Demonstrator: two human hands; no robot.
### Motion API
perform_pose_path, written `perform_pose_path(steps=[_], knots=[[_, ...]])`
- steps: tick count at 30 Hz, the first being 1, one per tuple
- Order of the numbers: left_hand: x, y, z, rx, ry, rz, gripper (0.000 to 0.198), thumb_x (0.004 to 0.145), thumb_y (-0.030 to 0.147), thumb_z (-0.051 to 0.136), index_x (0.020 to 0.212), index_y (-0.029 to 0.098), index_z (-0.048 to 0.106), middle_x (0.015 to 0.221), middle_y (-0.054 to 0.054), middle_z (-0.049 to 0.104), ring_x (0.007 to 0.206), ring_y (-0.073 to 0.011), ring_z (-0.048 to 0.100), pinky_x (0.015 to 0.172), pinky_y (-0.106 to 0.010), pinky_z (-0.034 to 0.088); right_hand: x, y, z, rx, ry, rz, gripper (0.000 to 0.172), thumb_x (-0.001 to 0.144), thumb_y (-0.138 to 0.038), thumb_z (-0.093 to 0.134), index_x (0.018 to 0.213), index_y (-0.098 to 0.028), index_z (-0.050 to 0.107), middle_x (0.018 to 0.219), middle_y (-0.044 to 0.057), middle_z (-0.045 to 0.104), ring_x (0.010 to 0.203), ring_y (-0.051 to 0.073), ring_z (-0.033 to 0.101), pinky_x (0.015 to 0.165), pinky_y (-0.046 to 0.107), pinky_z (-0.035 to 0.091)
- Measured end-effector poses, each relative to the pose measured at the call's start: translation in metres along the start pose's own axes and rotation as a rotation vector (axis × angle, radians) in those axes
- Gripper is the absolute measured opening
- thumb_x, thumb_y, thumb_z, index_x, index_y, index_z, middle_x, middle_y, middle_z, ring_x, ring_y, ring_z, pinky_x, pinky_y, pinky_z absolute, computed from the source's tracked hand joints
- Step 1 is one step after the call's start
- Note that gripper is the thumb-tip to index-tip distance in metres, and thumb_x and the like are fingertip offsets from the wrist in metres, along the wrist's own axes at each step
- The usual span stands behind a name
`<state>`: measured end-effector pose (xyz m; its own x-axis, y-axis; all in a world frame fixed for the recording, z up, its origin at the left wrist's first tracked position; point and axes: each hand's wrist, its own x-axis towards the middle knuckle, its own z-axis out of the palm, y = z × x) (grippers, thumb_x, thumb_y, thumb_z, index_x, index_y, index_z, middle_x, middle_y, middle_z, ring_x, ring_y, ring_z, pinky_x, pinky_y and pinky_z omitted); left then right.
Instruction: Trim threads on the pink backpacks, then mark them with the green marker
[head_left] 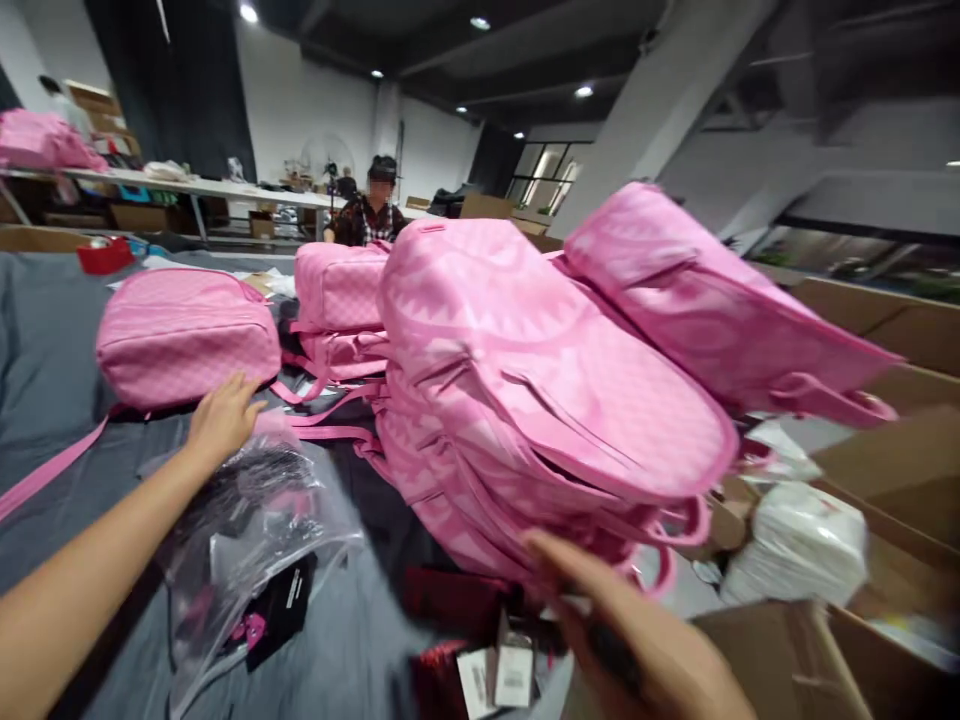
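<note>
My left hand (225,415) is open, with its fingertips at the lower front edge of a pink checkered bag (187,335). Below that hand lies a clear plastic bag (285,520) with pink pieces and a black card (281,610) showing in or under it. My right hand (630,620), blurred by motion, is closed around a small black object (611,650) whose kind I cannot make out. It is in front of a stack of pink patterned backpacks (487,300). White tags with barcodes (514,675) and dark red packets (457,600) lie beside it.
Another pink backpack (720,310) leans at the right of the stack. Open cardboard boxes (780,655) and a white plastic-wrapped bundle (799,545) are at the right. A red tape dispenser (105,256) lies at the far left. Beyond the table sits a person (371,210).
</note>
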<state>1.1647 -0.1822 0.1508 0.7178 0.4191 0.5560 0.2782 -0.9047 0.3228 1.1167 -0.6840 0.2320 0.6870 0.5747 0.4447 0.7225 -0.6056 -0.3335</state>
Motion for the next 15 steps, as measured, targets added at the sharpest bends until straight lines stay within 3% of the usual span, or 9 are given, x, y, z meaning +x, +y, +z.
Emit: perform_pose_path(steps=[2, 3, 7, 9, 12, 15], knots=[[-0.052, 0.023, -0.012, -0.096, -0.042, 0.091, 0.055, 0.094, 0.039, 0.046, 0.143, 0.016, 0.054, 0.154, -0.016, 0.045, 0.145, -0.0310, 0.040, 0.119, -0.050, 0.033, 0.012, -0.009, -0.018, -0.303, 0.279, -0.090, 0.049, 0.093, -0.025, 0.050, 0.143, -0.026, 0.055, 0.140, 0.010, 0.061, 0.127, 0.030, 0.058, 0.107, 0.047, 0.046], [-0.085, 0.036, -0.017, -0.152, -0.049, 0.133, 0.055, 0.094, 0.043, 0.045, 0.143, 0.018, 0.054, 0.154, -0.014, 0.046, 0.146, -0.0299, 0.038, 0.121, -0.050, 0.031, 0.021, -0.011, -0.022, -0.434, 0.339, -0.122, 0.051, 0.093, -0.022, 0.051, 0.143, -0.021, 0.054, 0.143, 0.013, 0.058, 0.131, 0.032, 0.053, 0.110, 0.050, 0.042], [-0.224, 0.084, -0.031, -0.206, -0.110, 0.200, 0.054, 0.096, 0.045, 0.045, 0.148, 0.030, 0.048, 0.161, -0.007, 0.035, 0.150, -0.0311, 0.029, 0.118, -0.060, 0.031, 0.063, -0.011, -0.016, -0.706, 0.269, -0.125, 0.044, 0.091, -0.012, 0.050, 0.134, -0.007, 0.058, 0.137, 0.022, 0.060, 0.125, 0.035, 0.054, 0.108, 0.054, 0.037], [-0.282, 0.094, -0.037, -0.242, -0.108, 0.216, 0.052, 0.094, 0.040, 0.049, 0.146, 0.034, 0.050, 0.158, -0.006, 0.038, 0.148, -0.0304, 0.034, 0.116, -0.058, 0.037, 0.080, -0.015, -0.019, -0.736, 0.257, -0.126, 0.034, 0.094, -0.011, 0.044, 0.119, -0.007, 0.066, 0.120, 0.022, 0.069, 0.110, 0.031, 0.062, 0.096, 0.044, 0.042], [-0.339, 0.088, -0.054, -0.337, -0.102, 0.165, 0.050, 0.091, 0.040, 0.053, 0.141, 0.035, 0.057, 0.155, -0.006, 0.043, 0.143, -0.0292, 0.042, 0.112, -0.052, 0.044, 0.094, -0.036, -0.049, -0.720, 0.279, -0.197, 0.033, 0.095, -0.009, 0.038, 0.101, -0.009, 0.071, 0.096, 0.017, 0.074, 0.090, 0.022, 0.065, 0.081, 0.033, 0.040], [-0.358, 0.083, -0.077, -0.456, -0.035, -0.037, 0.046, 0.091, 0.050, 0.051, 0.130, 0.030, 0.066, 0.149, -0.008, 0.052, 0.137, -0.0290, 0.050, 0.111, -0.049, 0.047, 0.092, -0.072, -0.101, -0.708, 0.382, -0.230, 0.029, 0.090, -0.013, 0.044, 0.100, -0.006, 0.070, 0.093, 0.017, 0.073, 0.088, 0.021, 0.062, 0.080, 0.033, 0.038]])
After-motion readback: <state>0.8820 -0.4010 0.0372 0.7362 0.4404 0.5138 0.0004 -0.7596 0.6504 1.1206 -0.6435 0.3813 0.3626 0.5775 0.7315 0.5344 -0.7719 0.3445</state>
